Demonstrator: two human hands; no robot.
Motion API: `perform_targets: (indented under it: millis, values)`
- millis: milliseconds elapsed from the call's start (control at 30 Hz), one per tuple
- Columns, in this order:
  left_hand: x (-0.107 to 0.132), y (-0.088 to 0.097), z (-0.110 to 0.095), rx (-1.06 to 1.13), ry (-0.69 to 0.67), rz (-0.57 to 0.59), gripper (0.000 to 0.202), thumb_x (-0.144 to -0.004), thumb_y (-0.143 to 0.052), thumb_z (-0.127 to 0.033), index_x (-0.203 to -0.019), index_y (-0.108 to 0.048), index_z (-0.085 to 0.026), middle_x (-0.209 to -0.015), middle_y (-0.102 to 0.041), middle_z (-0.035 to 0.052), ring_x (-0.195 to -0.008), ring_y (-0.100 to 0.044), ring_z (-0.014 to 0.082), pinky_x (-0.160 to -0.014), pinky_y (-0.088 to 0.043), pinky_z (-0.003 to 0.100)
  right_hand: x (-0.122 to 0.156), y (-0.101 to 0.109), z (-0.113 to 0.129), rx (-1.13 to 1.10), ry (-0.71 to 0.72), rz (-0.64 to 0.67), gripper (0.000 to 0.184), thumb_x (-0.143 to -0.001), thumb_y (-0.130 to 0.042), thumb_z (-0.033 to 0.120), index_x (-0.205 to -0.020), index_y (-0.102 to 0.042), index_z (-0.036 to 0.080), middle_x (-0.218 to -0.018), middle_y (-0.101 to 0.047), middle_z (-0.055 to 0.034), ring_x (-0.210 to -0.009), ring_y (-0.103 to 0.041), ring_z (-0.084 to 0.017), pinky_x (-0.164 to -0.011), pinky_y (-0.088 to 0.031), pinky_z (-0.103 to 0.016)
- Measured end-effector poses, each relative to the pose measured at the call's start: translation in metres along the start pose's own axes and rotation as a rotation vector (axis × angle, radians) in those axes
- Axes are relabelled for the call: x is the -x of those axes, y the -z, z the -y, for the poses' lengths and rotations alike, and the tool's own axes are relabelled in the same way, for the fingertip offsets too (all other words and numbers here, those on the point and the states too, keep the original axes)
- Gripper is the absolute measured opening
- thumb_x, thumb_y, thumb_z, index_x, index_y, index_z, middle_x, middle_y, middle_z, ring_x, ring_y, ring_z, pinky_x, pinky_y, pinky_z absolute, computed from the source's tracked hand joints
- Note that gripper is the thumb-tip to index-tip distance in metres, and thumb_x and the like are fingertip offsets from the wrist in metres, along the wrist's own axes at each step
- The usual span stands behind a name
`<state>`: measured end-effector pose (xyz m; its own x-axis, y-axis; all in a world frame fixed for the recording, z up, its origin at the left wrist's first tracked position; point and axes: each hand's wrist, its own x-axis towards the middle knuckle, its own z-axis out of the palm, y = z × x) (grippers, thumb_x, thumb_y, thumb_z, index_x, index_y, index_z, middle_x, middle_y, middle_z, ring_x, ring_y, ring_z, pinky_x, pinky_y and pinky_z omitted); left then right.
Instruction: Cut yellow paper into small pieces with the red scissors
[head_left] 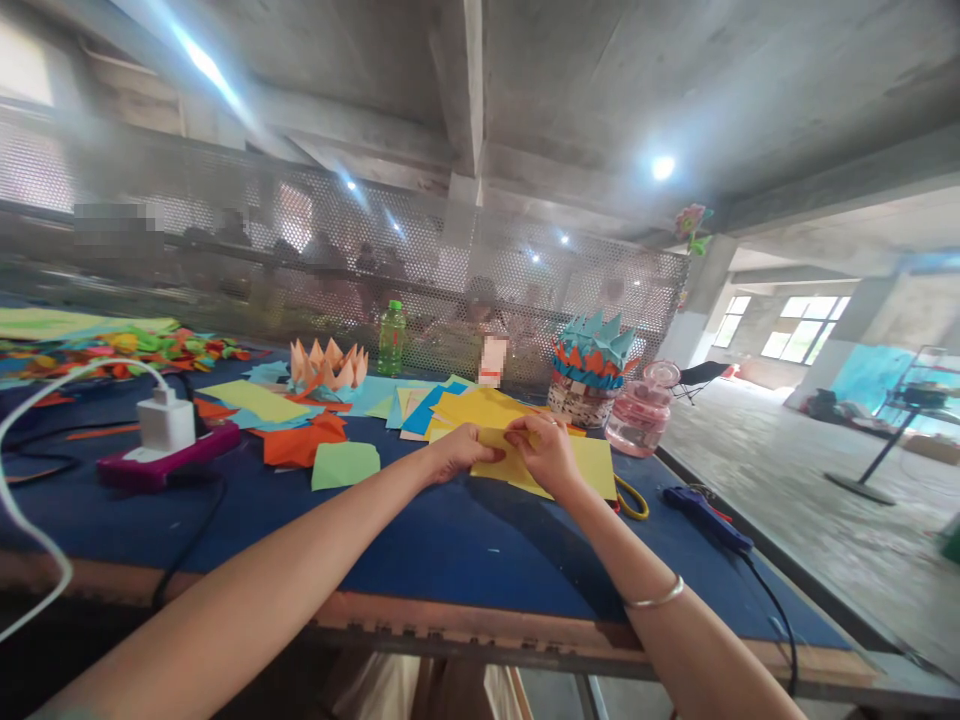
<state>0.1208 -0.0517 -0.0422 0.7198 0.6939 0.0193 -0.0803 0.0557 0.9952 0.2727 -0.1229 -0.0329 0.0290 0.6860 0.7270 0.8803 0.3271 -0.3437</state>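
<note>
Both my hands are at the middle of the blue-topped table, on a yellow sheet of paper (595, 468). My left hand (459, 452) pinches the left part of the sheet between thumb and fingers. Close beside it, my right hand (546, 452) has its thumb and fingertips closed on the sheet's upper edge. More yellow paper (480, 407) lies just behind the hands. A light green piece of paper (346, 466) and orange paper (304, 442) lie to the left of my left hand. A yellow loop handle (636, 498) pokes out by the sheet's right end.
Left stands a purple power strip (135, 470) with a white charger (166, 420). Farther back are an orange folded-paper ring (328, 370), a green bottle (391, 340), a paper-topped container (585, 395) and a pink jar (637, 418). A dark blue corded tool (705, 518) lies near the right edge.
</note>
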Motion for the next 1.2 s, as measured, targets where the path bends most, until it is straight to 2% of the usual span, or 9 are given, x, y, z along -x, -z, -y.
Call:
perform_targets:
  millis: [100,200,367,433,533,667,800,1033,1200]
  values:
    - [-0.002,0.001,0.002,-0.06,-0.022,-0.033,0.02,-0.049,-0.077,-0.015,-0.067,-0.069,-0.01,-0.061,-0.065,0.0001,-0.057,-0.057,0.0128,-0.059,-0.041,0.024,0.001,-0.001,0.002,0.011,-0.012,0.022,0.008,-0.08,-0.061,0.023,-0.077,-0.069,0.023,-0.082,-0.073,-0.0025,-0.087,-0.062,-0.022,-0.087,-0.036,-0.038]
    - [-0.001,0.001,0.0,-0.047,-0.024,-0.033,0.025,-0.047,-0.077,-0.016,-0.07,-0.07,-0.01,-0.064,-0.067,0.002,-0.06,-0.059,0.0139,-0.061,-0.043,0.024,0.0,0.003,0.002,0.02,0.002,0.005,0.01,-0.083,-0.059,0.026,-0.084,-0.069,0.023,-0.087,-0.073,-0.0029,-0.091,-0.061,-0.022,-0.088,-0.035,-0.038]
    - [0.002,0.003,-0.007,0.069,-0.016,-0.084,0.039,-0.04,-0.084,-0.021,-0.075,-0.071,-0.011,-0.071,-0.071,0.0055,-0.068,-0.064,0.0199,-0.067,-0.05,0.031,-0.005,0.018,-0.009,0.102,-0.089,-0.265,0.019,-0.087,-0.053,0.03,-0.096,-0.066,0.02,-0.098,-0.068,-0.0073,-0.097,-0.057,-0.025,-0.085,-0.036,-0.038]
    - [0.002,0.004,-0.007,0.095,-0.017,-0.11,0.043,-0.037,-0.086,-0.023,-0.074,-0.07,-0.011,-0.072,-0.071,0.0067,-0.069,-0.065,0.0216,-0.066,-0.051,0.033,-0.006,0.021,-0.014,0.114,-0.097,-0.305,0.019,-0.087,-0.053,0.029,-0.097,-0.067,0.02,-0.099,-0.065,-0.0078,-0.098,-0.055,-0.025,-0.085,-0.037,-0.038]
    - [0.001,0.004,-0.006,0.119,-0.042,-0.099,0.047,-0.035,-0.087,-0.024,-0.076,-0.07,-0.011,-0.078,-0.072,0.0088,-0.072,-0.066,0.0233,-0.065,-0.052,0.034,-0.004,0.019,-0.014,0.158,-0.008,-0.228,0.024,-0.088,-0.049,0.021,-0.103,-0.068,0.023,-0.1,-0.063,-0.0074,-0.097,-0.053,-0.024,-0.083,-0.037,-0.036]
    - [0.001,0.002,-0.006,0.134,-0.063,-0.106,0.051,-0.036,-0.087,-0.022,-0.084,-0.071,-0.011,-0.081,-0.073,0.0088,-0.07,-0.067,0.0225,-0.063,-0.053,0.032,0.0,0.013,-0.007,0.255,0.151,-0.103,0.045,-0.085,-0.043,0.006,-0.118,-0.064,0.028,-0.11,-0.06,-0.0065,-0.101,-0.05,-0.023,-0.088,-0.034,-0.038]
    - [0.002,0.001,-0.007,0.147,-0.06,-0.103,0.049,-0.038,-0.086,-0.022,-0.084,-0.072,-0.012,-0.081,-0.073,0.0092,-0.069,-0.067,0.0224,-0.063,-0.053,0.032,0.002,0.013,-0.004,0.326,0.199,-0.04,0.061,-0.078,-0.042,-0.002,-0.126,-0.06,0.031,-0.118,-0.057,-0.0063,-0.108,-0.047,-0.024,-0.093,-0.031,-0.04]
    - [0.002,0.002,-0.008,0.142,-0.053,-0.107,0.049,-0.039,-0.086,-0.021,-0.085,-0.071,-0.012,-0.085,-0.073,0.011,-0.073,-0.068,0.0255,-0.062,-0.054,0.034,0.002,0.012,-0.007,0.325,0.191,-0.032,0.057,-0.081,-0.042,0.0,-0.125,-0.062,0.03,-0.118,-0.058,-0.0072,-0.11,-0.045,-0.025,-0.092,-0.032,-0.04]
    - [0.002,0.001,-0.007,0.14,-0.052,-0.107,0.046,-0.041,-0.085,-0.021,-0.084,-0.072,-0.013,-0.085,-0.073,0.0105,-0.075,-0.068,0.025,-0.064,-0.054,0.032,0.002,0.011,-0.008,0.314,0.19,-0.028,0.055,-0.081,-0.042,0.0,-0.123,-0.063,0.029,-0.117,-0.058,-0.0074,-0.109,-0.046,-0.025,-0.091,-0.034,-0.04]
